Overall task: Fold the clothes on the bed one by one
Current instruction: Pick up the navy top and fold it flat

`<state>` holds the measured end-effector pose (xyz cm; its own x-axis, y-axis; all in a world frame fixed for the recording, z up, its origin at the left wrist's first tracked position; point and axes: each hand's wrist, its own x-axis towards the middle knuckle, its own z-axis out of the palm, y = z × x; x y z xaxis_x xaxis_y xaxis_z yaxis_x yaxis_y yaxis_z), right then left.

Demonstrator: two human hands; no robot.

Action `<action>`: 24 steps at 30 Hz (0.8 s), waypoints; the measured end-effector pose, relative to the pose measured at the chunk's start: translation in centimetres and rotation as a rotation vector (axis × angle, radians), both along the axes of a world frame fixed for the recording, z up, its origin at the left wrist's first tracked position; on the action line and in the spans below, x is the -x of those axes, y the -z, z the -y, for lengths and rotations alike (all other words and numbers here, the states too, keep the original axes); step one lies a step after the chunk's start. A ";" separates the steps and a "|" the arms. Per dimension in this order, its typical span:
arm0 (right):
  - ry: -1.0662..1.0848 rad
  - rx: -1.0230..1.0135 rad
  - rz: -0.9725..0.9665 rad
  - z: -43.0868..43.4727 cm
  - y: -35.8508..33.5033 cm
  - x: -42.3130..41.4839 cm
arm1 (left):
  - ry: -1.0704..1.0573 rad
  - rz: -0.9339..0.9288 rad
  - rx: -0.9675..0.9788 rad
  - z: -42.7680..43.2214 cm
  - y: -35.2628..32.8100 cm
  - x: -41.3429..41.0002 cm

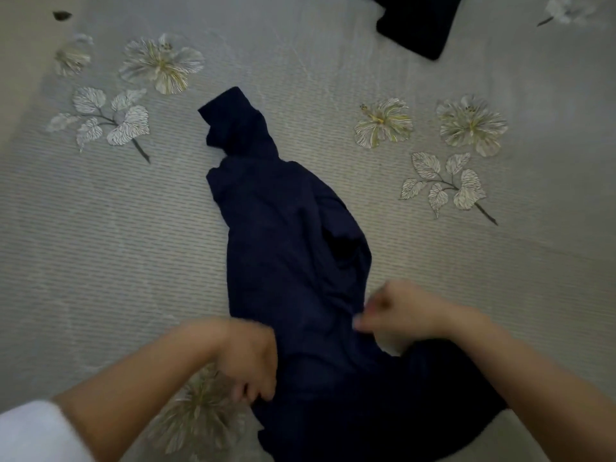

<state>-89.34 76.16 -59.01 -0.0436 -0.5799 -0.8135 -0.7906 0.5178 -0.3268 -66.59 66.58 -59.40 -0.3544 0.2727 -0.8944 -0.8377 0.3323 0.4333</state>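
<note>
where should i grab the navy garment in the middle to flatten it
Probably the wide near end of the navy garment, one side edge each for the left hand and right hand, coming from the near side; the far end is twisted narrow and bunched.

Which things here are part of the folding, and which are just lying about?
Part of the job: navy garment, crumpled; left hand gripping its edge; right hand at its other edge; dark folded garment at the far corner.
Just lying about: flowered bedsheet; small dark speck, far left.
</note>
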 end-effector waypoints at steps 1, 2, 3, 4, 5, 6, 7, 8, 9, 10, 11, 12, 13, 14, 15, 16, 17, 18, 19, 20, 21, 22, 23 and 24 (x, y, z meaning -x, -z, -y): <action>0.143 0.181 -0.082 1.3 0.3 0.6 | -0.147 -0.153 0.123 0.9 0.2 0.4; 0.310 0.364 -0.143 2.7 0.5 0.9 | -0.335 -0.337 0.344 1.8 0.4 0.8; 0.474 0.506 -0.146 4.0 0.8 0.9 | -0.541 -0.522 0.615 2.8 0.7 1.4; 0.614 0.595 -0.086 5.2 1.0 0.7 | -0.712 -0.667 0.882 3.9 0.8 2.1; 0.688 0.629 -0.011 6.2 1.1 0.2 | -0.815 -0.750 1.112 5.0 1.1 2.7; 0.663 0.639 0.026 7.1 1.3 -0.4 | -0.842 -0.745 1.269 6.2 1.6 3.1; 0.558 0.634 0.032 7.7 1.6 -1.0 | -0.818 -0.675 1.326 7.4 2.2 3.4; 0.440 0.628 0.039 8.0 1.9 -1.7 | -0.767 -0.568 1.311 8.5 2.7 3.5; 0.340 0.619 0.053 8.0 1.9 -2.2 | -0.699 -0.441 1.267 9.5 3.3 3.4; 0.269 0.606 0.061 7.9 2.0 -2.6 | -0.627 -0.326 1.220 10.4 3.8 3.1; 0.231 0.604 0.047 7.6 2.1 -2.6 | -0.564 -0.246 1.190 11.0 4.2 2.6; 0.227 0.612 0.007 7.0 2.2 -2.3 | -0.519 -0.218 1.189 11.4 4.3 2.0; 0.262 0.617 -0.060 6.3 2.3 -1.8 | -0.485 -0.267 1.216 11.6 4.1 1.5; 0.333 0.631 -0.121 5.6 2.2 -1.0 | -0.467 -0.381 1.251 11.4 3.6 0.8; 0.425 0.655 -0.166 4.9 2.0 -0.2 | -0.454 -0.529 1.280 11.0 3.2 0.0; 0.517 0.686 -0.177 4.4 1.7 0.5 | -0.436 -0.677 1.304 10.3 2.8 -1.0; 0.599 0.724 -0.151 4.2 1.4 0.9 | -0.436 -0.805 1.330 9.4 2.4 -1.8; 0.651 0.760 -0.102 4.3 0.9 1.0 | -0.446 -0.906 1.346 8.3 2.0 -2.7; 0.663 0.794 -0.034 4.6 0.5 0.6 | -0.449 -0.969 1.345 7.2 1.6 -3.4; 0.627 0.821 0.039 5.0 -0.1 -0.2 | -0.443 -1.000 1.331 6.1 1.2 -4.0; 0.545 0.837 0.111 5.5 -0.7 -1.3 | -0.433 -1.014 1.303 5.1 1.0 -4.5; 0.428 0.835 0.174 5.8 -1.0 -2.5 | -0.423 -1.021 1.265 4.3 0.9 -4.9; 0.277 0.808 0.209 6.1 -1.0 -3.6 | -0.404 -1.027 1.225 3.6 0.7 -5.3; 0.107 0.758 0.189 6.2 -0.8 -4.4 | -0.373 -1.038 1.192 3.0 0.5 -5.5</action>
